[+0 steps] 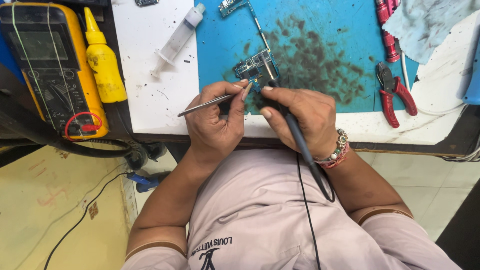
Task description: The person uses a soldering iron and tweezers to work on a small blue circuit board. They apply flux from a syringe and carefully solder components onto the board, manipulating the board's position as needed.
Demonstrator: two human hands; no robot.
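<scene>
Pale pink short-sleeved shirt (260,220) with dark print; beaded bracelet (337,150) on right wrist.

Both hands (215,120) (302,117) clenched (fingertips close) — forearms bent

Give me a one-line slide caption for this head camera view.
Left hand steadies tweezers while right hand applies soldering iron to circuit board.

Blue mat (325,30) dark-stained; yellow bottle (103,62); red-handled pliers (395,95); yellow multimeter (50,65).
</scene>
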